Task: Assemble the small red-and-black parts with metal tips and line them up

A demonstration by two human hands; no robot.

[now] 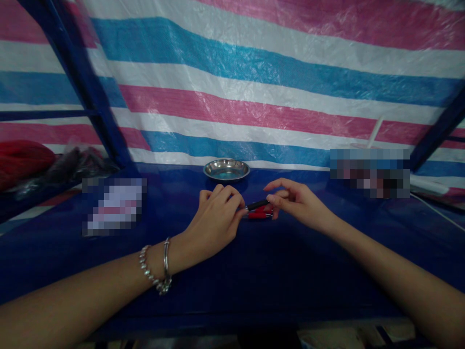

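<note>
A black pen (257, 205) spans the gap between my two hands, tilted slightly up to the right. My left hand (220, 218) is closed around its left end, the fingertips partly hidden from view. At the right end, the thumb of my right hand (296, 201) presses against the pen, with the index finger lifted away and the other fingers curled below. Just beneath lies a red pen (257, 216) with a silvery end, close to the right fingertips. More red shows between it and the black pen, perhaps a second pen. Two silver bracelets (166, 259) circle my left wrist.
A shiny metal dish (226, 170) stands behind my hands on the blue table (276, 281). Blurred-out items lie at left (116, 206) and right (370, 172). A striped plastic sheet (254, 72) hangs behind, beside blue frame posts (83, 82). Red and dark bags (25, 162) sit far left.
</note>
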